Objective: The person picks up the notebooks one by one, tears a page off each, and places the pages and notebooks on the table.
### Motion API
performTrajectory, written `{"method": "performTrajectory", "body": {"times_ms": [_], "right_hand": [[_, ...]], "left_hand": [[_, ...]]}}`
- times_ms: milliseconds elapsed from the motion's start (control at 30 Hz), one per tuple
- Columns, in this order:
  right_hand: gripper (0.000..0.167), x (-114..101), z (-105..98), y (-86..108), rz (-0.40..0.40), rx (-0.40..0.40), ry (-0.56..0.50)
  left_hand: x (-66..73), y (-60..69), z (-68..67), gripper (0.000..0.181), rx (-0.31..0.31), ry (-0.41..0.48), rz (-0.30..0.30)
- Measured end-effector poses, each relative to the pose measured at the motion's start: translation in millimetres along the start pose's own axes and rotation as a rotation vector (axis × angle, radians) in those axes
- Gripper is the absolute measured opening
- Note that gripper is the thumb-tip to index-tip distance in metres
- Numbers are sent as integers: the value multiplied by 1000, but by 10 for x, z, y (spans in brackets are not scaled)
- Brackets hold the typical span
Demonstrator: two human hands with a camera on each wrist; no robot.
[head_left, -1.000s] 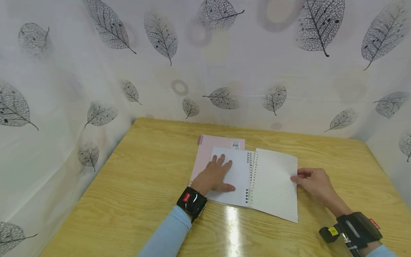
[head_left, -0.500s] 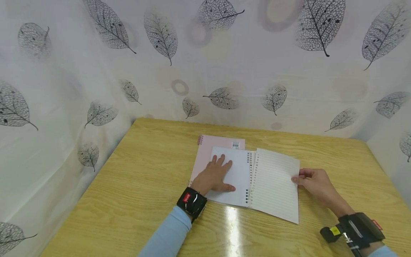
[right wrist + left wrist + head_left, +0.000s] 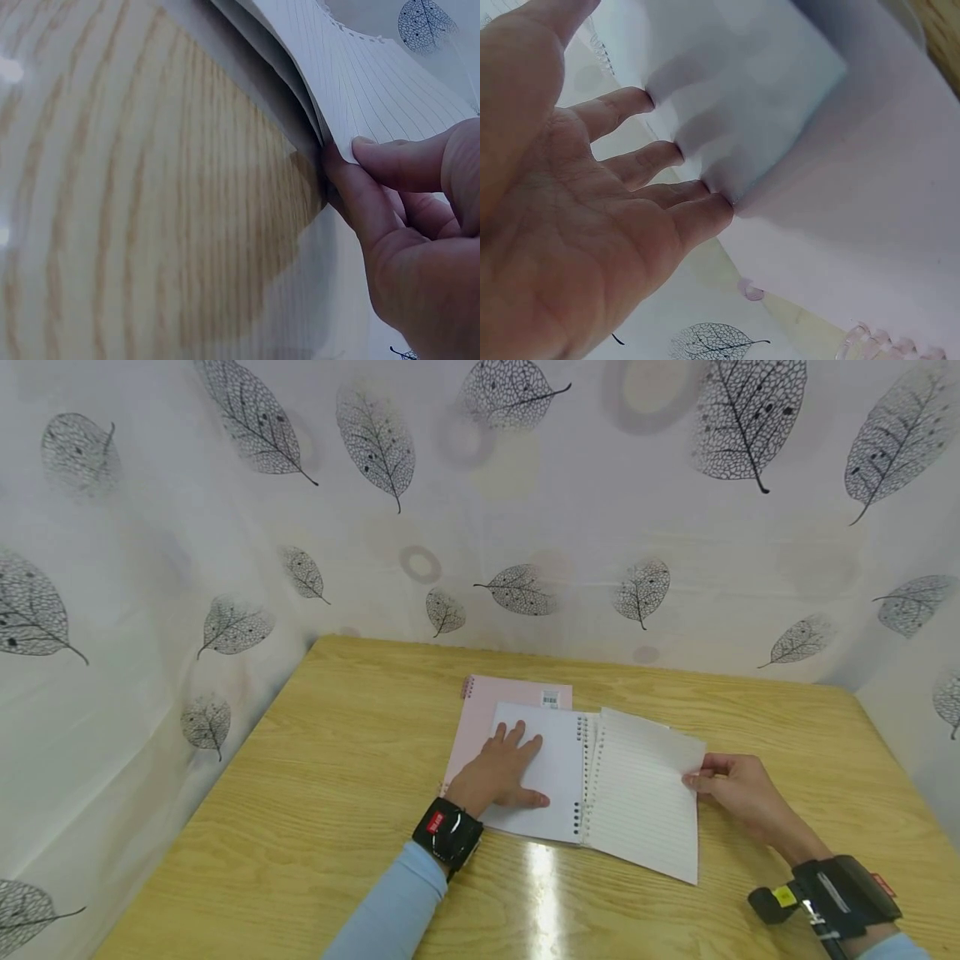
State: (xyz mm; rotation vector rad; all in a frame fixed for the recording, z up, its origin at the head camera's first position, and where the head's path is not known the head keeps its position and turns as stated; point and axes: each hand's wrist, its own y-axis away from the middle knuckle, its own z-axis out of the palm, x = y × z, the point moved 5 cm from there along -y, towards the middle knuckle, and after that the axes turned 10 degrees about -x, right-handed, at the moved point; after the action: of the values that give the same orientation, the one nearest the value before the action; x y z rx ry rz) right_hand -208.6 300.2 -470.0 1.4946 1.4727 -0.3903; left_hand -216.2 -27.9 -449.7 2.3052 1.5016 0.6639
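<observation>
The open notebook [image 3: 618,793] lies mid-worktop [image 3: 337,735], overlapping a pink notebook [image 3: 480,710] whose far and left edges show. The right hand [image 3: 738,789] pinches the lined page's raised outer edge; the left hand [image 3: 498,768] presses the white side, fingers spread. Wood extends broadly leftward, more narrowly behind, towards leaf-print cloth [image 3: 562,535].
</observation>
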Motion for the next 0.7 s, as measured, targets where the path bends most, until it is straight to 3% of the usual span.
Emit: {"method": "performTrajectory", "body": {"times_ms": [167, 700], "right_hand": [[49, 8, -9, -19, 1, -13, -9], [35, 35, -52, -27, -14, -48, -14]], "left_hand": [[-2, 0, 1, 97, -3, 8, -4], [-6, -11, 14, 97, -6, 45, -6]]}}
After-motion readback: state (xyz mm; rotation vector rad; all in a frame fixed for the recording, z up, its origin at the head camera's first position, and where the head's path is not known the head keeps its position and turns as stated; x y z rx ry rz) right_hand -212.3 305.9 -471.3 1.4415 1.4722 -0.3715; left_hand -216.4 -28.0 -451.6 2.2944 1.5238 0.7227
